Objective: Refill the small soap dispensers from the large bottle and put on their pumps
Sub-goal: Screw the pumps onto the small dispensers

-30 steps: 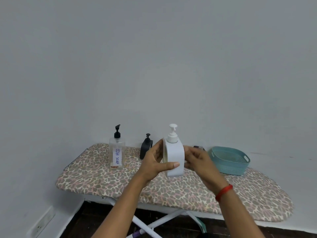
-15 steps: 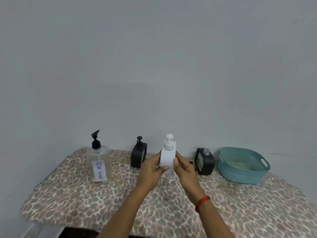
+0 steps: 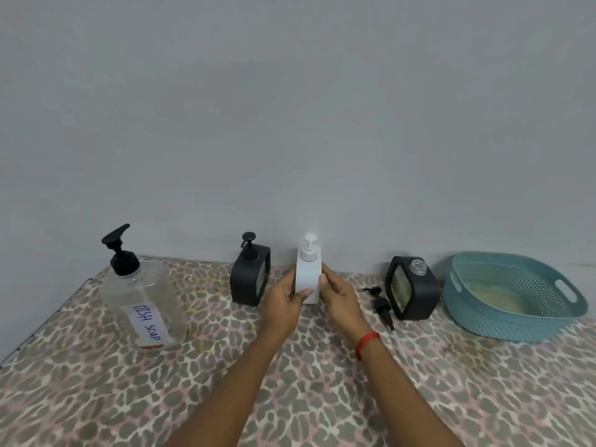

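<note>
A white dispenser (image 3: 308,273) with its white pump on stands upright on the patterned board near the back wall. My left hand (image 3: 283,301) grips its left side and my right hand (image 3: 338,296) grips its right side. To its left stands a black dispenser (image 3: 250,279) with a pump on. To the right a second black dispenser (image 3: 412,287) has an open neck, and its black pump (image 3: 382,304) lies on the board beside it. The large clear bottle (image 3: 143,295) labelled DISH SOAP, with a black pump, stands at the left.
A teal perforated basket (image 3: 512,295) sits at the far right on the leopard-print board (image 3: 129,391). A grey wall runs right behind the row of bottles. The board's left edge slants near the big bottle.
Both hands have carried the white dispenser from mid-air down and away to the board, between the two black dispensers. The camera has moved closer, bringing the loose pump into view.
</note>
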